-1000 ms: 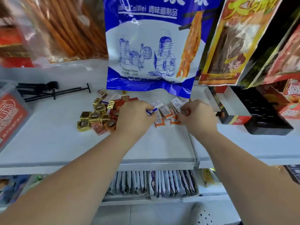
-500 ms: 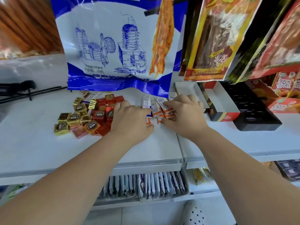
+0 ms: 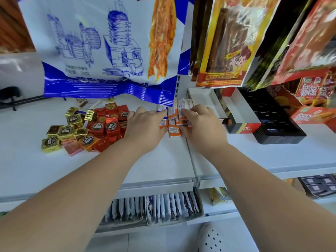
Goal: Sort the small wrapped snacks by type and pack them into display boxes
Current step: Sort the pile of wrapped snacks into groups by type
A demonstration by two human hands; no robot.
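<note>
Two hands on white shelf [image 3: 54,170]: left hand [image 3: 145,128], right hand [image 3: 201,128], fingers close together, curled round orange-white sachets [image 3: 174,132] from either side. Gold and red foil squares [image 3: 101,126] heaped just left. Open display box [image 3: 236,113] right of right hand, black tray [image 3: 278,124] beside.

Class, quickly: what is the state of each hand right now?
Left hand: fingers curled onto the orange-and-white packets, gripping them.
Right hand: fingers curled onto the same packets.
</note>
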